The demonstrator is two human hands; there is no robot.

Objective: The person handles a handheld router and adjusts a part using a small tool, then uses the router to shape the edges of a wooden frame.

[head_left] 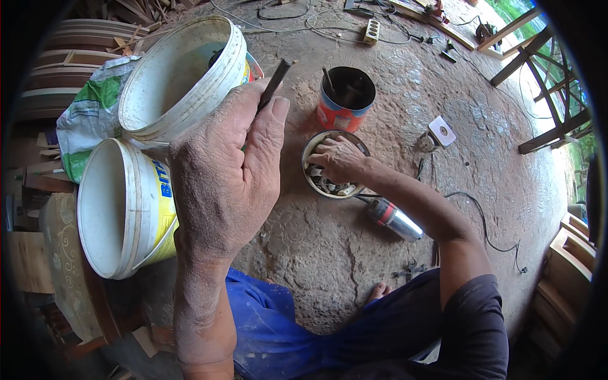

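My left hand (225, 171) is raised close to the camera, back of the hand toward me, fingers closed around a dark slim rod-like tool (275, 82) that sticks up past my thumb. My right hand (339, 158) reaches down into a small round tin (309, 152) on the floor, fingers among several small pale pieces inside it. Just beyond the tin stands a red and blue can (339, 117) with a black inside and a thin stick in it.
Two white plastic buckets (183, 76) (120, 209) lie on their sides at left beside a green and white sack (88, 107). A silver and red power tool (396, 218) with a black cord lies on the concrete floor. A power strip (372, 30) and wooden frames (538, 82) are farther back.
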